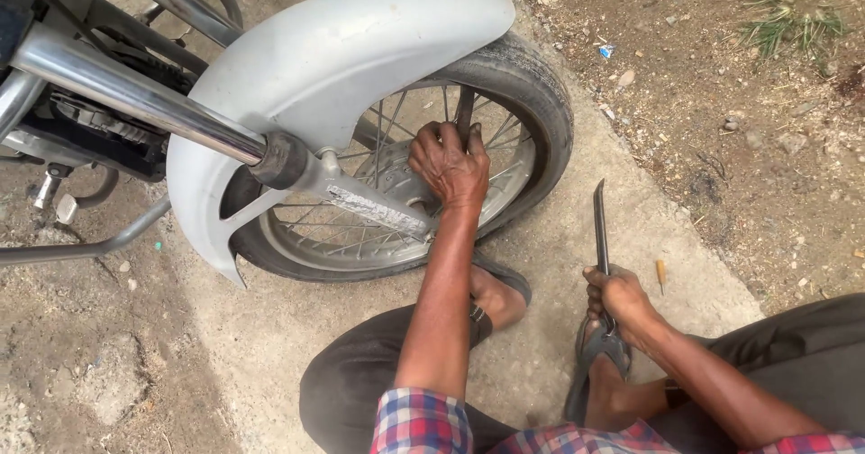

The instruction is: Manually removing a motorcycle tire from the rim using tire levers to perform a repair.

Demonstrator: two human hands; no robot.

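Gripping tyre lever (465,112) at wheel (532,103): left hand (448,158) | right hand (617,296) fisted round second lever (599,229), apart

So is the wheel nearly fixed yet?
Not nearly. The tyre sits on the rim all round, nothing pried off. The left hand grips a dark lever at the spokes; the right hand holds a flat metal tool, tip up, away from the wheel.

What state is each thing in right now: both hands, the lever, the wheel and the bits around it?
left hand: gripping a dark lever at the rim.
right hand: shut on a flat metal tool, tip up.
front wheel: mounted, tyre on ground.
mudguard: in place over tyre.
screwdriver: lying on concrete.
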